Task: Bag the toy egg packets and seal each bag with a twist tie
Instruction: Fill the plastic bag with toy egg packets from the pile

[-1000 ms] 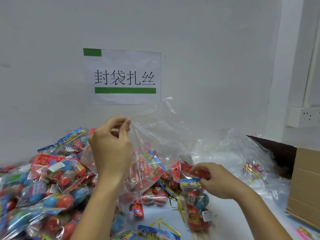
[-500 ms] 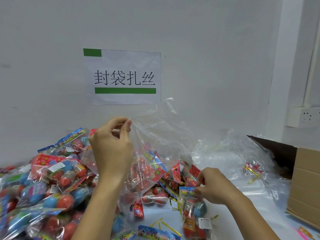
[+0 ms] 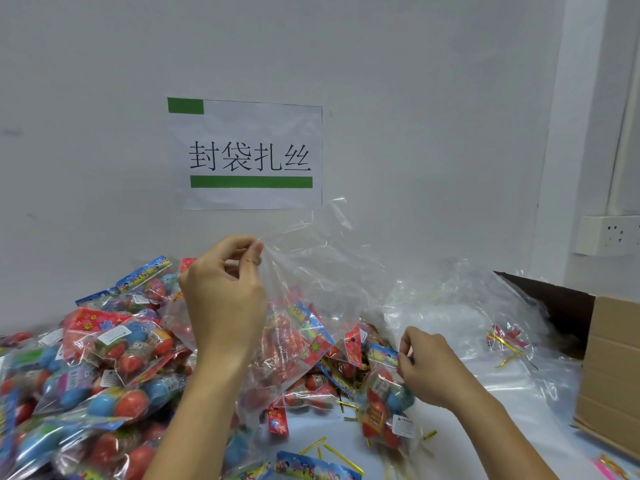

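While the heap of egg packets (image 3: 104,358) lies well to the left of my left hand (image 3: 221,299), I have that hand raised, its fingers (image 3: 254,251) pinching the rim of the clear bag (image 3: 311,271) so the mouth hangs open to their right. The film is thin, slack and slippery, so I judge the rim the only sure hold. Below and right, my right hand (image 3: 426,368) pinches the printed header card of one packet (image 3: 388,403), fingers closed tight on it, the eggs dangling beneath. It looks light and crinkly; the card is the stiffest grip. Gold twist ties (image 3: 343,455) lie scattered on the table (image 3: 485,410) under both hands, with a cardboard box (image 3: 609,375) far right.
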Motion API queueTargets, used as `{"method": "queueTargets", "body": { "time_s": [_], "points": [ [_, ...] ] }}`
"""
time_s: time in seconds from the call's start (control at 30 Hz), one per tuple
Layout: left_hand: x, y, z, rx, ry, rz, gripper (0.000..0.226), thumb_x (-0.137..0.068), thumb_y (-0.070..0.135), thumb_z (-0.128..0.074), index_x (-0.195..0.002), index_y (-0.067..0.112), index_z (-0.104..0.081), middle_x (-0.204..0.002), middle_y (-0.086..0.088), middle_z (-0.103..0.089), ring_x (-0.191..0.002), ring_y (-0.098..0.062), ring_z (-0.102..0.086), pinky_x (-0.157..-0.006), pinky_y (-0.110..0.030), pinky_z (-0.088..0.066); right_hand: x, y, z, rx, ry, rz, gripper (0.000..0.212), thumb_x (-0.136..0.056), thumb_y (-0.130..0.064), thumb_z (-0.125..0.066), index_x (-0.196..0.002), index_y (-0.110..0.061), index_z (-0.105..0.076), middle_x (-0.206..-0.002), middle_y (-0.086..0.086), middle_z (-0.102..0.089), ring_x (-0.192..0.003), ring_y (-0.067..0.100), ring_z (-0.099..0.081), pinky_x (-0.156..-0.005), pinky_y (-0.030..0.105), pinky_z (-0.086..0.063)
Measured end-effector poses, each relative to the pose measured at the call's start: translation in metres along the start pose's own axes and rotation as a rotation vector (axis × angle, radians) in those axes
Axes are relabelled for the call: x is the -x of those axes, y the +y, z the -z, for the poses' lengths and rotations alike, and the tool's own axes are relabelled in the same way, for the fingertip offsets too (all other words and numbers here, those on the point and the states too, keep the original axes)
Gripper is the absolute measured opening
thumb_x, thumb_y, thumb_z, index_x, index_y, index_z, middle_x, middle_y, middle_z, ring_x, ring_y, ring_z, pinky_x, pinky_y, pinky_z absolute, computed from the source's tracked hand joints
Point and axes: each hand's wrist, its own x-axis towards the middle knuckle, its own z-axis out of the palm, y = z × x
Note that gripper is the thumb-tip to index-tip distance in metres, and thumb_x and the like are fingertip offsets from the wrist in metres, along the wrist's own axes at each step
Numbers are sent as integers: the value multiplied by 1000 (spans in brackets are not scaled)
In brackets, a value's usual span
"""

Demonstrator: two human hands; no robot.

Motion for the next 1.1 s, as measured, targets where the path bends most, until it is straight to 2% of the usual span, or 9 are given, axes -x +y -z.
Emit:
{"method": "queueTargets", "body": {
  "time_s": [0.07, 0.17, 0.27, 0.47, 0.6, 0.77, 0.87, 0.97, 1.1],
  "points": [
    [1, 0, 0, 0, 0, -2, 12, -95, 14, -64, -90, 24, -68, -74, 16, -63, -67, 12, -58, -55, -5, -45, 0, 1, -2, 24, 8, -27, 7, -97, -14, -48, -96, -21, -49, -91, 4, -60, -73, 20, -57, -59, 31, -46],
    [1, 0, 1, 1, -2, 1, 12, -95, 14, -64, -90, 24, -68, -75, 16, -63, -67, 12, -58, -56, -5, -45, 1, 2, -4, 89, 11, -73, 25, -91, -9, -51, -107, -27, -43, -84, -4, -51, -69, 15, -51, -52, 26, -34],
    [1, 0, 1, -1, -1, -1, 12, -95, 14, -64, -90, 24, -68, -75, 16, -63, -68, 11, -59, -57, -5, -45, 1, 4, -6, 133, -32, -124, 37, -89, -11, -55, -120, -26, -41, -93, -2, -50, -79, 17, -54, -58, 27, -40],
    [0, 0, 0, -6, 0, -3, 12, -95, 14, -64, -89, 24, -68, -74, 16, -63, -68, 11, -59, -57, -5, -45, -4, 9, -15, 118, -124, -224, 2, -90, -15, -49, -91, -17, -48, -87, 1, -52, -80, 20, -55, -53, 24, -36],
    [0, -1, 0, -2, 7, -3, 12, -95, 14, -65, -88, 22, -70, -73, 16, -64, -64, 9, -58, -55, -6, -44, -7, 14, -19, 17, -146, -240, 11, -95, -14, -44, -84, -16, -42, -82, 1, -47, -80, 22, -49, -55, 27, -35],
    [0, -2, -1, -1, 2, -7, 12, -95, 13, -66, -87, 21, -71, -72, 16, -64, -64, 8, -59, -54, -6, -44, -5, 14, -25, -106, -70, -266, 12, -100, -13, -35, -105, -6, -44, -103, 15, -55, -83, 25, -51, -66, 32, -39],
    [0, -1, -2, 4, -7, -7, 14, -94, 13, -66, -85, 23, -69, -72, 15, -64, -64, 7, -59, -54, -7, -44, -4, 14, -29, -225, -22, -262, 32, -107, -36, -34, -111, -6, -42, -105, 18, -60, -84, 28, -54, -68, 33, -42],
    [0, -1, -1, 8, -9, -8, 14, -94, 13, -66, -86, 24, -69, -72, 16, -64, -64, 8, -59, -54, -7, -45, -3, 16, -30, -207, -74, -248, 54, -97, -63, -43, -111, -11, -42, -100, 8, -59, -83, 22, -58, -61, 28, -42],
    [0, -1, -1, 4, -13, -7, 13, -95, 13, -65, -88, 22, -70, -73, 16, -64, -65, 9, -59, -55, -7, -45, -3, 19, -28, -135, -120, -145, 49, -83, -72, -60, -80, -23, -55, -74, -8, -60, -62, 1, -56, -48, 16, -37]
  ]
}}
